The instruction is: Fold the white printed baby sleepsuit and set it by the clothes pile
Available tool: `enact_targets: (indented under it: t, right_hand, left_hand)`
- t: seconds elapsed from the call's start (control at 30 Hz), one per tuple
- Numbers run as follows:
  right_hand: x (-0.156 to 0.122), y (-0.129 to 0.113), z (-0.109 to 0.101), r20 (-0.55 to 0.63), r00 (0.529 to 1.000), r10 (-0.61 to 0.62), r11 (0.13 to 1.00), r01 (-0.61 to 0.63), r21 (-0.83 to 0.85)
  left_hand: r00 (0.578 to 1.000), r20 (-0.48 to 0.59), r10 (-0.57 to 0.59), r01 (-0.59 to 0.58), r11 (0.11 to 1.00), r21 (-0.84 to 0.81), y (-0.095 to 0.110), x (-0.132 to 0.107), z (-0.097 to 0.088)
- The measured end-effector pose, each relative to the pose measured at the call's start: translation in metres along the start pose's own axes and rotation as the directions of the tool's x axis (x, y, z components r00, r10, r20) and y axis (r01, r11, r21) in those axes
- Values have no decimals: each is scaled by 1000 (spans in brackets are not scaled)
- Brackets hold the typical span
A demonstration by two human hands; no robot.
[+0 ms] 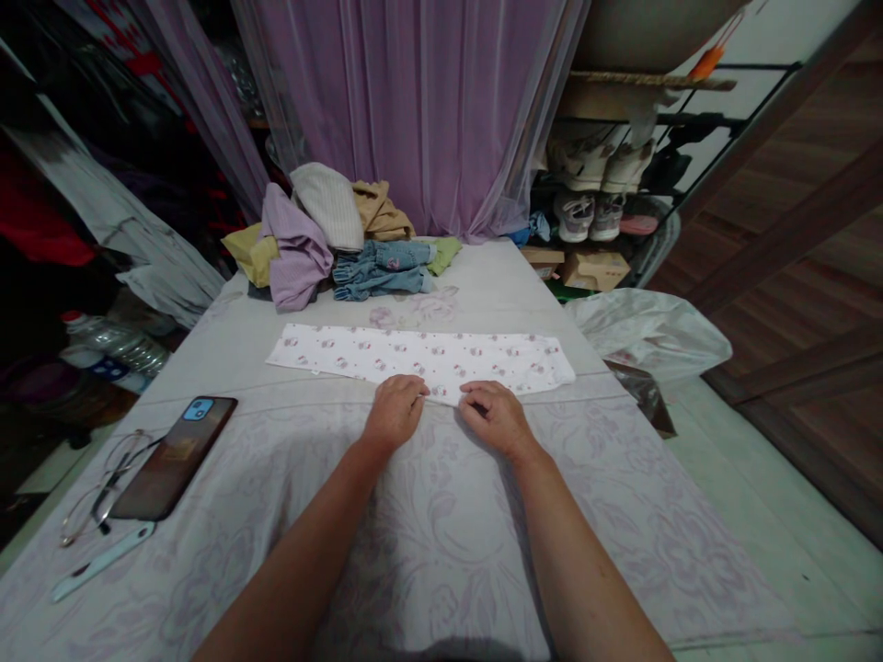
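A pair of white pants [414, 354] with a small repeated print, folded lengthwise, lies flat across the table. The wider end is to the right and the narrower one to the left. My left hand [398, 409] is closed at the middle of the near edge, fingertips pinching the cloth. Just to its right, my right hand [495, 416] pinches the same edge between thumb and curled fingers. A short stretch of the edge shows between the two hands.
Behind the pants sits a heap of clothes: a lilac garment [295, 248], folded jeans [383, 268] and others. At left lie a phone [176, 460], glasses [114, 483] and a pale blue-handled tool [103, 561]. A shoe rack [662, 119] stands at back right.
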State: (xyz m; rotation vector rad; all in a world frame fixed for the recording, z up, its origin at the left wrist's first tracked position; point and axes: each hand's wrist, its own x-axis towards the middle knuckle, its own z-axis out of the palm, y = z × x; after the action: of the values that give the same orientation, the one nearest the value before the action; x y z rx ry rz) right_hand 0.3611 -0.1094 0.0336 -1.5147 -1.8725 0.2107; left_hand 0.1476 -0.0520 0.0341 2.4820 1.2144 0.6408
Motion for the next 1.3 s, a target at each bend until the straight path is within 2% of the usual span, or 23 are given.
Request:
enact_targets:
  t: [0.07,0.17,0.27,0.53,0.6,0.67,0.73,0.83,0.9,0.93,1.0,1.17,1.3]
  right_hand:
    - [0,0,0,2,1000,7,1000,-7,-1]
    - [1,0,-1,2,1000,19,1000,-19,14]
    - [1,1,0,-14,999,30,999,-30,27]
    - [0,1,10,-111,992,58,998,-56,15]
    - [1,4,8,-120,991,50,999,-48,19]
    - [2,13,1,-188,979,80,996,-84,-15]
    - [2,28,-13,-357,921,155,976,-198,-87]
    - [-1,57,-39,-614,742,267,876,-453,-167]
    - [-5,76,-53,-683,648,337,790,-589,-169]
    - [-7,85,-57,-686,624,374,754,-635,-166]
    - [-9,99,-63,-649,619,444,705,-688,-173]
    - [-1,109,-66,-538,661,524,657,-715,-238]
    - [14,106,-78,-378,703,603,697,-694,-178]
  left_hand:
    - [998,31,55,-56,998,36,3,-5,4]
    - [976,142,163,-178,979,99,11,-12,10]
    - [960,221,172,-210,964,164,17,-15,14]
    - [965,206,162,-203,960,192,17,-14,14]
    - [964,213,161,-200,963,181,17,-13,12]
    - [966,209,149,-186,968,168,19,-12,11]
    - [976,182,121,-150,976,155,25,-10,10]
    - [991,104,81,-93,989,119,39,-4,13]
    - [996,60,73,-77,993,85,50,2,16]
    - [996,48,71,-74,995,72,54,4,18]
    - [997,42,67,-70,995,69,60,9,21]
    - [996,29,79,-83,983,164,63,14,26]
    - [997,-12,80,-77,986,151,60,14,26]
